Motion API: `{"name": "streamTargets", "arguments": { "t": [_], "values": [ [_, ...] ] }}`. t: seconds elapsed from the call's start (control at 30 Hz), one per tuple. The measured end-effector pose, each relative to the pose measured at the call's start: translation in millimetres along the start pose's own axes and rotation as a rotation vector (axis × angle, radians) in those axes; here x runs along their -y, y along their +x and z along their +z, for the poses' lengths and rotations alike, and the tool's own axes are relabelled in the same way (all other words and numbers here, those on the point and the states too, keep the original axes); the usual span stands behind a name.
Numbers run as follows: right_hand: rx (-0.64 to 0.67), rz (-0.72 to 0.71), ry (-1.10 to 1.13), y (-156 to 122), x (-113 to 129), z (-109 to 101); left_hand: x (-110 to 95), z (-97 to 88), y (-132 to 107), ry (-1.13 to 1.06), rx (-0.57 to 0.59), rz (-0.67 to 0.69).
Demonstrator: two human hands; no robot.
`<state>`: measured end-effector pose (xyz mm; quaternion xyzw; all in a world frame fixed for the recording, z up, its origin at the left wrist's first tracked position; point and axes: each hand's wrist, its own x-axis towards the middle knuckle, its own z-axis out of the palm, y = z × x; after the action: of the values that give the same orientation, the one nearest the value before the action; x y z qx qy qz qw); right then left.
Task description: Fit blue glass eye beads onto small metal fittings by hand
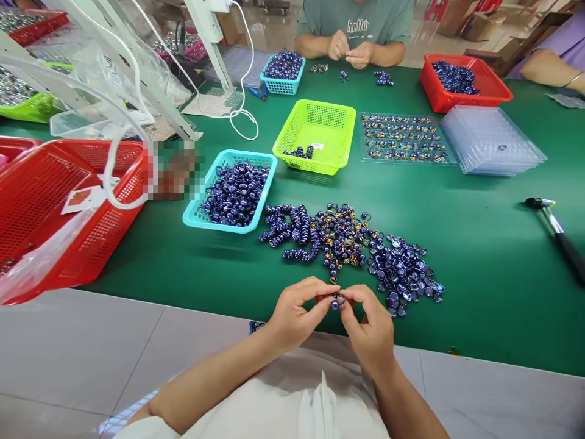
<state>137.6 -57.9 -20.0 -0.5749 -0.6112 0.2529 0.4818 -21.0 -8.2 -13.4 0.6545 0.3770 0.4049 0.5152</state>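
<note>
My left hand (296,311) and my right hand (369,326) meet at the near edge of the green table (479,256), both pinching one small dark blue ring-shaped part (337,300) between their fingertips. Just beyond them lies a loose pile of dark blue parts (402,268), a heap of parts with orange bits (340,235), and rows of stacked blue pieces (287,228).
A teal basket (192,213) of blue parts and a lime basket (315,131) stand behind the pile. A filled clear tray (404,137), empty stacked trays (491,143), red baskets (50,207), a hammer (555,231). Across the table a person's hands (350,50) work.
</note>
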Motion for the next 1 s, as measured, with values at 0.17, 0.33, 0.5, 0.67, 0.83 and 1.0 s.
{"name": "streamTargets", "arguments": {
  "t": [0.17,0.33,0.5,0.67,0.83,1.0],
  "values": [
    [0.022,0.097,0.073,-1.3,0.3,0.8,-0.4,0.9,-1.0,0.007,0.000,0.045],
    [0.015,0.157,0.112,-3.8,-1.0,2.1,1.0,2.3,-2.0,0.020,-0.003,0.090],
    [0.023,0.273,0.156,-4.3,-0.7,4.6,8.9,4.4,-3.5,0.045,0.000,0.185],
    [0.032,0.294,0.138,-2.3,-0.1,2.9,10.3,4.3,-0.5,0.040,0.052,0.123],
    [0.136,0.115,-0.041,-0.8,-10.3,-27.6,5.9,5.9,2.1,0.008,0.129,0.029],
    [-0.006,-0.051,-0.571,2.0,-41.5,-69.5,8.5,6.3,4.6,-0.102,0.031,-0.267]
  ]
}}
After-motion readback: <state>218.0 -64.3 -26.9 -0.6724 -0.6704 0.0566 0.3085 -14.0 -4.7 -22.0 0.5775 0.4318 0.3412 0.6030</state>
